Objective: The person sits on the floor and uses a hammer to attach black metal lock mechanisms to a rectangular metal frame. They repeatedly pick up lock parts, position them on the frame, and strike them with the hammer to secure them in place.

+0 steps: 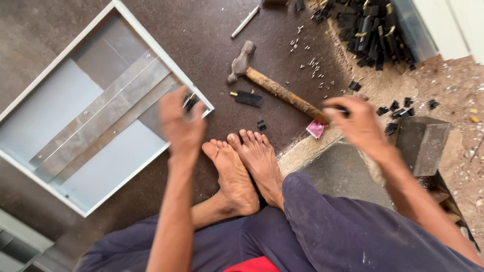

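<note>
I sit on the floor with my bare feet crossed in front of me. My left hand point(181, 123), blurred, is over the near corner of a white metal frame point(166, 58) and has a small dark piece point(190, 100) at its fingertips. My right hand point(355, 121) pinches a small black part point(342, 109) just beside the end of the wooden handle of a hammer point(275, 86), which lies on the dark floor. Flat grey metal strips point(106, 116) lie diagonally inside the frame.
A pile of black parts point(370, 30) lies at the top right, with more scattered black pieces point(398, 111) and small screws point(312, 65) around. A black block point(248, 98), a pink scrap point(316, 129), a white marker point(245, 21) and a dark metal block point(422, 143) are nearby.
</note>
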